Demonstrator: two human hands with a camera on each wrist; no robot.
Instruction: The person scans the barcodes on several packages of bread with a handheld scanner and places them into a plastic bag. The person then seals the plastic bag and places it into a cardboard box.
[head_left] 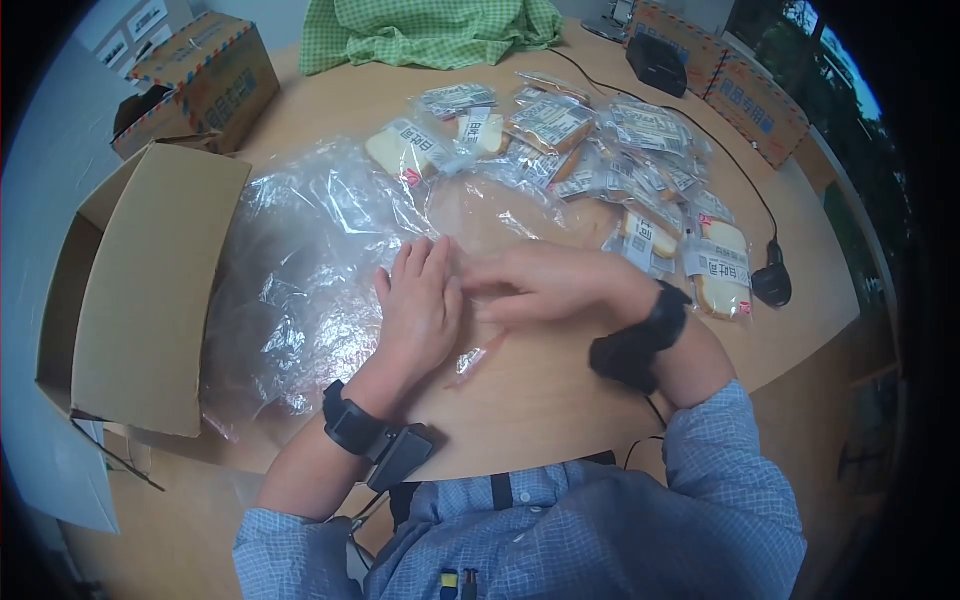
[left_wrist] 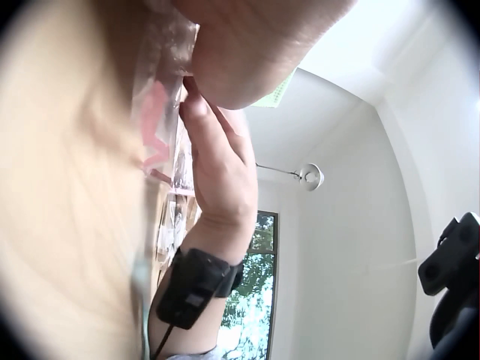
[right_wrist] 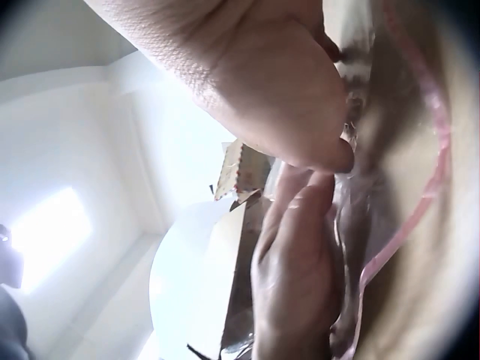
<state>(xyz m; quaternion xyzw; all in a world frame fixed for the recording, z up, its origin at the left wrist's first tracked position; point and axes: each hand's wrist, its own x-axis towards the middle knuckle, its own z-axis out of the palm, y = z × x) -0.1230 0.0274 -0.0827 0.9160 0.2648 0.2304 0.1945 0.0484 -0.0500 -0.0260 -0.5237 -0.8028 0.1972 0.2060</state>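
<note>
A large clear plastic bag (head_left: 325, 270) lies spread over the table in front of the person. My left hand (head_left: 420, 310) rests on the bag's right part, its fingers straight and pointing away from the body. From the right, my right hand (head_left: 545, 280) reaches across to the left hand, its fingertips right at that hand and on the plastic. In the left wrist view the right hand's fingers (left_wrist: 206, 124) look extended along the film. A pink strip (right_wrist: 427, 191) runs along the bag in the right wrist view, below the hands.
Several packaged bread slices (head_left: 550, 125) are heaped beyond the bag, with one pack (head_left: 720, 268) at the right. An open cardboard box (head_left: 150, 290) stands at the left, another box (head_left: 205, 85) behind it. A green checked cloth (head_left: 430, 30) and a black cable (head_left: 740, 165) lie farther back.
</note>
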